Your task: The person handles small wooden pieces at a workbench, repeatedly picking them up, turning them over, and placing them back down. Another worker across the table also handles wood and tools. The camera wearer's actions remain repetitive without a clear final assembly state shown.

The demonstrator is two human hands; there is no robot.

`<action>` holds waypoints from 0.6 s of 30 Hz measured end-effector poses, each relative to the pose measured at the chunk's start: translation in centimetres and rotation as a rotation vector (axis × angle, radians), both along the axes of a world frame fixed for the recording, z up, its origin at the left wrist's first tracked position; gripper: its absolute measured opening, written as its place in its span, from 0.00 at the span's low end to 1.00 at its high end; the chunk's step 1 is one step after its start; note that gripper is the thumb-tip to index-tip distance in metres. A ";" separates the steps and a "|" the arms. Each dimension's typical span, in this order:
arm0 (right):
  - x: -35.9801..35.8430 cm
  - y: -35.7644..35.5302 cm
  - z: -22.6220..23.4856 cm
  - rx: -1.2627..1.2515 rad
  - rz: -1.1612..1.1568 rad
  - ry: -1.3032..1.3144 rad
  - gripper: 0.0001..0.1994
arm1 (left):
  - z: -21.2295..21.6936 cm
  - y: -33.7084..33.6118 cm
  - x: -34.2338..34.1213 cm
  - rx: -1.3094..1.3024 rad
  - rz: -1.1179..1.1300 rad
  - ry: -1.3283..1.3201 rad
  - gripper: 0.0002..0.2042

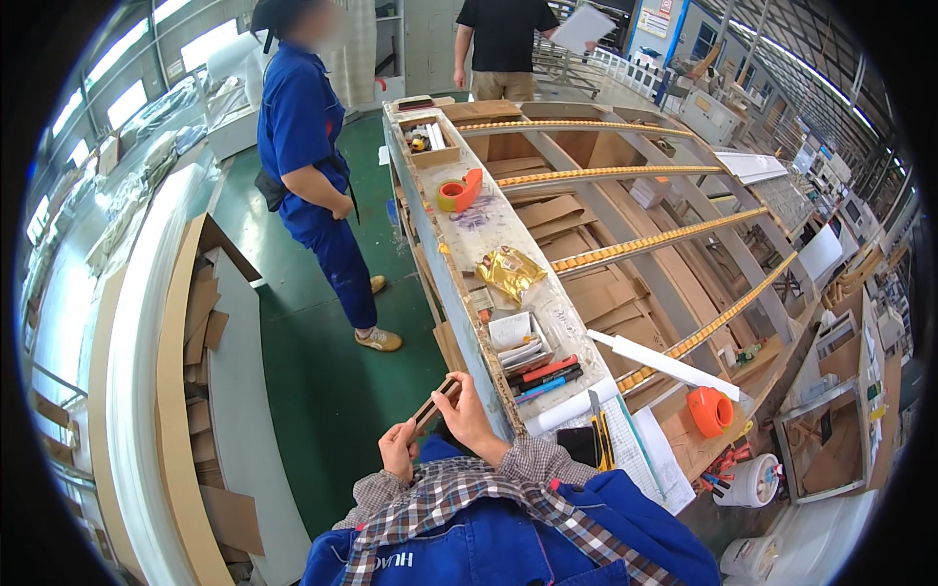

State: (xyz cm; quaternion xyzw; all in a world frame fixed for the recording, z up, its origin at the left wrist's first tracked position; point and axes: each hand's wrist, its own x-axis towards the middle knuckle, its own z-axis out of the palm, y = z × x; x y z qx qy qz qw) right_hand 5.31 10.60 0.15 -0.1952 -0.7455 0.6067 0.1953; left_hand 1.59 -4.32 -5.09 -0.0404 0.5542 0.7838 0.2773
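Observation:
In front of my body I hold a short, narrow brown strip with a dark line along it (427,411); its exact kind is hard to make out. My left hand (398,449) pinches its lower end. The fingers of my right hand (469,414) are closed round the upper end. The strip is tilted, its upper end toward the workbench (459,230). Beside my right hand, on the bench, lie red, black and blue markers (545,376) and an open box of papers (516,340). Yellow-and-black utility knives (599,435) lie nearer my right sleeve.
Farther along the bench are a gold foil packet (510,273) and an orange tape dispenser (461,190). Yellow roller rails (640,256) cross the frame at right. A co-worker in blue (303,146) stands beyond the bench's left side. A cardboard-filled bin (210,391) stands at left.

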 end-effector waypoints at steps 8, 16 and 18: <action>-0.1 -0.7 0.5 0.111 0.171 -0.091 0.21 | 0.0 -2.5 1.7 -0.080 0.082 -0.008 0.14; -0.3 -0.8 -0.8 0.174 0.320 -0.078 0.19 | -0.2 -4.0 3.1 -0.068 0.165 -0.007 0.15; -0.4 -0.4 -1.1 0.198 0.366 -0.069 0.19 | 0.0 -4.0 3.4 -0.084 0.170 -0.008 0.16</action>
